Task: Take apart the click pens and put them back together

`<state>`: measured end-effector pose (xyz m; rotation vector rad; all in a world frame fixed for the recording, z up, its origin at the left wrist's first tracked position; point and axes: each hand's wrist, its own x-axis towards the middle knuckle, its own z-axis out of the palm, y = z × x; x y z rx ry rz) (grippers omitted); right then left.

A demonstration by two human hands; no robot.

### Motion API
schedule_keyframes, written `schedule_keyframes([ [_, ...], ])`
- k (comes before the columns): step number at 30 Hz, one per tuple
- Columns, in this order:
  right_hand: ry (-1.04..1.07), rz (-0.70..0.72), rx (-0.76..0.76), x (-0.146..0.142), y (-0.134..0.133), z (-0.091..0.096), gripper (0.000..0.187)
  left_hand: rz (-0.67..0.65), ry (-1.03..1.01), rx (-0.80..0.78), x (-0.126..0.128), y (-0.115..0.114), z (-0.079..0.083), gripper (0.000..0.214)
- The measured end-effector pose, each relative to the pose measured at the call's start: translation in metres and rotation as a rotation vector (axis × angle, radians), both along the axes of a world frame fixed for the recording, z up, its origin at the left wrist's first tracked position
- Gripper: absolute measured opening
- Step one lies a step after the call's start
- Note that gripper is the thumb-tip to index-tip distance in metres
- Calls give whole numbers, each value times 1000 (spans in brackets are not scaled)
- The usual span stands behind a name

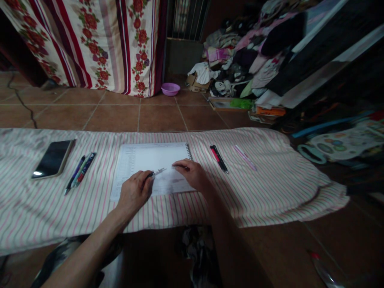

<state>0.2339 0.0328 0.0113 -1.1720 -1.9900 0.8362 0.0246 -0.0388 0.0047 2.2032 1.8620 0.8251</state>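
Observation:
My left hand (136, 190) is closed over the lower left of a spiral notebook (159, 152). Between its thumb and fingers is a small thin tool (160, 171), dark at the grip, with a narrow grey metallic end pointing right; its exact kind is not clear. My right hand (190, 173) hovers over or rests on the right part of the page, thumb and fingertips pinched together close to the tool's tip. Whatever is between those fingertips is too small to make out. The notebook lies open at a mostly white page, its spiral on the right.
The striped cloth (270, 188) covers the low table. A phone (54, 159) and several pens (80, 172) lie left; a black-and-red pen (219, 159) and a pale purple pen (245, 157) lie right. Beyond are a purple basin (171, 89) and heaped clothes (240, 60).

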Motion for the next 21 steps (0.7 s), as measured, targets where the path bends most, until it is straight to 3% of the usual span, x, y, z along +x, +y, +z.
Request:
schedule_keyframes([
  [10, 81, 44, -11, -14, -4, 9, 16, -25, 35, 20, 1, 1, -3, 30],
  [21, 81, 56, 20, -15, -3, 5, 15, -28, 31, 36, 0, 1, -7, 28],
])
